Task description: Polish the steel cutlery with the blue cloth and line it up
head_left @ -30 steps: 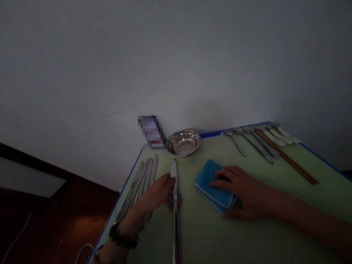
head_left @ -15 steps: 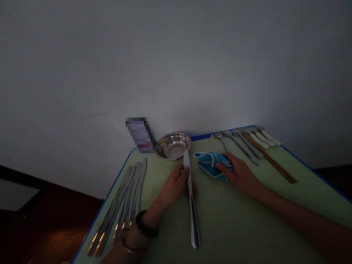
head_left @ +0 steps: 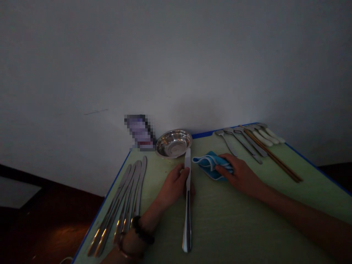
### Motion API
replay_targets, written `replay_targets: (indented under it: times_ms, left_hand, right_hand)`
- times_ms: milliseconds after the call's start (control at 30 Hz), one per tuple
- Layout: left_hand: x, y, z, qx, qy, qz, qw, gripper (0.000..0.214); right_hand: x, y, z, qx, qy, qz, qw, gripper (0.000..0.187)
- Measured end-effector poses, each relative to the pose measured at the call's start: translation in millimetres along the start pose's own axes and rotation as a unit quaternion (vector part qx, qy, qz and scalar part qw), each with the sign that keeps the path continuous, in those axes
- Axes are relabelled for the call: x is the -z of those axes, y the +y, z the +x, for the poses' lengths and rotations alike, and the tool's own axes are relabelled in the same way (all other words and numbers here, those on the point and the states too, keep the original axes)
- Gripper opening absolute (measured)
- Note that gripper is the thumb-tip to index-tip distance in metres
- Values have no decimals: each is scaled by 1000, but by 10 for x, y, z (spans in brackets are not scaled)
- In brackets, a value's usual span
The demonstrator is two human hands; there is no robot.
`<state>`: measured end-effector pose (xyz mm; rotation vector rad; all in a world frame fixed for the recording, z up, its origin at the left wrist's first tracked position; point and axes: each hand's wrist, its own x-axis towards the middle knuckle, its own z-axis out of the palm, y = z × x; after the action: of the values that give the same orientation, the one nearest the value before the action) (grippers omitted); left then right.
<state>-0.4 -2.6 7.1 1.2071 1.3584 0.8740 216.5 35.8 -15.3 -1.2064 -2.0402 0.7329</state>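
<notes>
My left hand (head_left: 173, 185) grips a long table knife (head_left: 187, 205) around its middle, the blade pointing away from me toward the wall and the handle toward me. The knife's tip sits close to a blue cloth (head_left: 209, 164), bunched up under the fingers of my right hand (head_left: 238, 175), which is closed on it on the green table top (head_left: 233, 227). A dark bead bracelet is on my left wrist.
A row of several metal knives (head_left: 125, 205) lies along the table's left edge. A shiny steel bowl (head_left: 173, 143) stands at the back by the wall, beside a blurred-out object (head_left: 139, 132). At the back right lie several spoons (head_left: 242, 141), white-handled pieces (head_left: 268, 135) and brown chopsticks (head_left: 275, 157).
My right hand went from lying flat on the folded cloth to bunching it up farther back. My left hand turned the knife a little, swinging its handle leftward.
</notes>
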Motion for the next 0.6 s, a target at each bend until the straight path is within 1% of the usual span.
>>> replay_targets:
  times_ms: [67,133,233,333,433,600]
  left_hand:
    - [-71,17,73,1,-12,10,1000,23]
    - [-132,42,169,0,-12,20,1000,20]
    - [-168,78,297,0,-10,31,999,18]
    - [-141,87,347,4,4,41,999,15]
    - [-96,70,337,7,21,46,999,13]
    - [-50,30,319,13,33,46,998,14]
  right_hand:
    - [1,-2,-1,-9,9,0,1000,30]
    - [9,-11,-1,-18,18,0,1000,31]
    - [22,-21,2,-20,21,0,1000,31]
    - [27,-22,3,-17,16,3,1000,30]
    - [24,-20,1,-23,14,2,1000,30]
    - [30,-31,6,-24,15,7,1000,29]
